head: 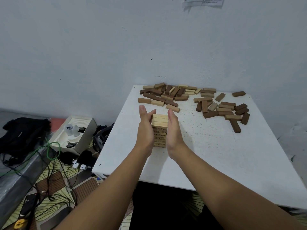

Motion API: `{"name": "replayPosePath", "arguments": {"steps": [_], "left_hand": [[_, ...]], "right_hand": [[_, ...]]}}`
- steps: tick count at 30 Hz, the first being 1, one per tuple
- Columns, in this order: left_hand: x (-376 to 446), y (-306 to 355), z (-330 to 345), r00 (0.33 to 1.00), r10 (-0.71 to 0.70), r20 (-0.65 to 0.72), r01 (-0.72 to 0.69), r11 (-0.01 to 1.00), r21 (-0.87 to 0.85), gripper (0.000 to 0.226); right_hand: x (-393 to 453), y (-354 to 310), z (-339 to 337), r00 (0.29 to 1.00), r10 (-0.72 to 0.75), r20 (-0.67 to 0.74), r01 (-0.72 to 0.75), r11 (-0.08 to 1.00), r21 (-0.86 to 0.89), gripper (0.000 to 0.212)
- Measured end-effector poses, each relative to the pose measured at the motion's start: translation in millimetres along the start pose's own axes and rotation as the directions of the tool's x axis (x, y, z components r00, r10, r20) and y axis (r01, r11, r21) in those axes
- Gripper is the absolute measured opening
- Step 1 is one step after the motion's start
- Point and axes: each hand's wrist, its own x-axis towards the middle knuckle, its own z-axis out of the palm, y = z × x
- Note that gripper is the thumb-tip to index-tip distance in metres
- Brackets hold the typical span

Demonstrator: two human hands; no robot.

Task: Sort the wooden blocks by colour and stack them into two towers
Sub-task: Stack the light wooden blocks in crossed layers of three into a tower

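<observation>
With straight fingers, my left hand (146, 128) and right hand (174, 130) pressed flat against the pale tower (159, 128) near the table's (216, 163) left edge, squaring it; next, I judged, came another pale block from the loose blocks (182, 98).

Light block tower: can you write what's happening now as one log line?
step: squaring light tower | left hand: flat on left side | right hand: flat on right side | loose blocks: unsorted

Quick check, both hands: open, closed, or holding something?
Left hand: open, straight fingers against the light block tower.
Right hand: open, flat against the tower's other side.
</observation>
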Motion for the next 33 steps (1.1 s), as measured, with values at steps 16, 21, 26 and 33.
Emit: {"name": "replayPosePath", "arguments": {"steps": [16, 21, 26, 33], "left_hand": [[3, -2, 0, 0.999, 0.037, 0.011, -0.037, 0.999, 0.027, 0.088], [16, 14, -10, 0.990, 0.102, -0.098, -0.101, 0.995, 0.015, 0.080], [46, 44, -24, 0.977, 0.193, -0.090, -0.177, 0.971, 0.159, 0.037], [118, 64, -22, 0.969, 0.208, 0.134, -0.245, 0.881, 0.405, 0.013]], "right_hand": [[4, -3, -11, 1.000, -0.014, 0.028, 0.014, 1.000, -0.023, 0.051], [8, -18, -27, 0.989, -0.141, -0.045, 0.133, 0.981, -0.144, 0.049], [20, -38, -46, 0.978, -0.166, -0.124, 0.134, 0.965, -0.227, 0.055], [62, -57, -73, 0.987, -0.147, -0.070, 0.094, 0.865, -0.493, 0.040]]}}
